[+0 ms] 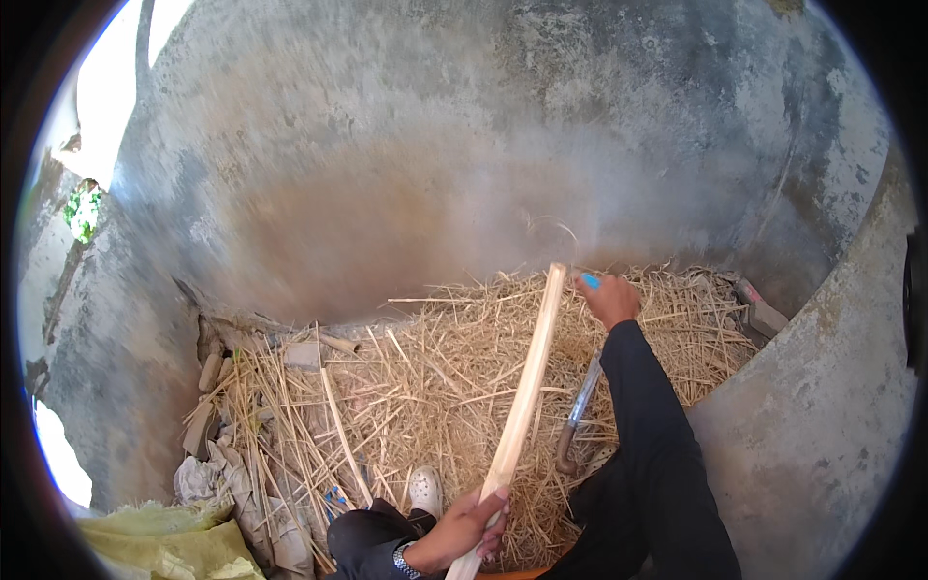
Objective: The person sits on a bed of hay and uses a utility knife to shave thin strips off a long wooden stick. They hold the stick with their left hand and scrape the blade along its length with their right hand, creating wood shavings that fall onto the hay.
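A long pale wooden stick (527, 387), apparently split bamboo, slants up and away from me. My left hand (466, 527) is closed around its lower part, and a metal watch band circles that wrist. Near the stick's far end, my right hand (616, 302) is closed in a fist on a small blue tool (590, 280). Only its blue end shows, so its kind cannot be made out. A thin curled strip (556, 228) arcs above the stick's tip, against the wall.
Shavings and straw-like strips (454, 358) cover the ground. A tool with a brown curved handle (565, 449) lies below my right forearm. Loose long strips (280, 435), crumpled cloth (222, 488) and a yellow-green sack (164, 546) lie left. A concrete wall (464, 145) curves ahead; bricks (766, 317) sit right.
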`<state>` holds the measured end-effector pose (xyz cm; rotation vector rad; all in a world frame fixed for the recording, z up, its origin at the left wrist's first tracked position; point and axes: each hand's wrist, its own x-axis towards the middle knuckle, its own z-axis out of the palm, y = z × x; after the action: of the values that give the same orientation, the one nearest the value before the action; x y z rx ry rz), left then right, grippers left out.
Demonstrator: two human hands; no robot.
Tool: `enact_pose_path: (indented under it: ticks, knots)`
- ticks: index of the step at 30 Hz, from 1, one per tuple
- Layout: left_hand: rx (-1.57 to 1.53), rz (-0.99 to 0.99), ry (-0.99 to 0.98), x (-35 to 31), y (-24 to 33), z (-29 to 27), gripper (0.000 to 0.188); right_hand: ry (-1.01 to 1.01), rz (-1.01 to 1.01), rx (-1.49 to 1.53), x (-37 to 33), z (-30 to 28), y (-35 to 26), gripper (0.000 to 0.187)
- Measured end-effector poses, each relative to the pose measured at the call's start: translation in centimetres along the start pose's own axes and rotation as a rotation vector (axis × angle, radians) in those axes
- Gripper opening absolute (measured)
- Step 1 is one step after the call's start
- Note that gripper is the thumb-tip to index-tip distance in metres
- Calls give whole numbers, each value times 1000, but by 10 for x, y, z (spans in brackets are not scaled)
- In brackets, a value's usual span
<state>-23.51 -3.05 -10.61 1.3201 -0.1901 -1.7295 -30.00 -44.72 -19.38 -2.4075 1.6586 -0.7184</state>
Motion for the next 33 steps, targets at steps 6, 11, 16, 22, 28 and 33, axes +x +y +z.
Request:
enact_pose_path:
  ticks: [6,11,16,22,28,33]
  knots:
    - [97,-18,-131,-14,-24,9,23,-93,273,104,4,-5,79,77]
    - [52,213,16,-8,27,3,28,-99,67,515,-33,-44,-8,80]
    - [91,306,116,3,46,-9,32,-248,-676,599,-115,-76,-81,72]
    - [270,391,145,10,50,-2,32,-155,-570,404,-107,-71,-79,70]
    - [269,357,165,9,46,-11,32,-157,-721,435,-138,-67,-98,71]
    - [331,314,115,13,36,-7,35,-112,-561,365,-96,-48,-71,72]
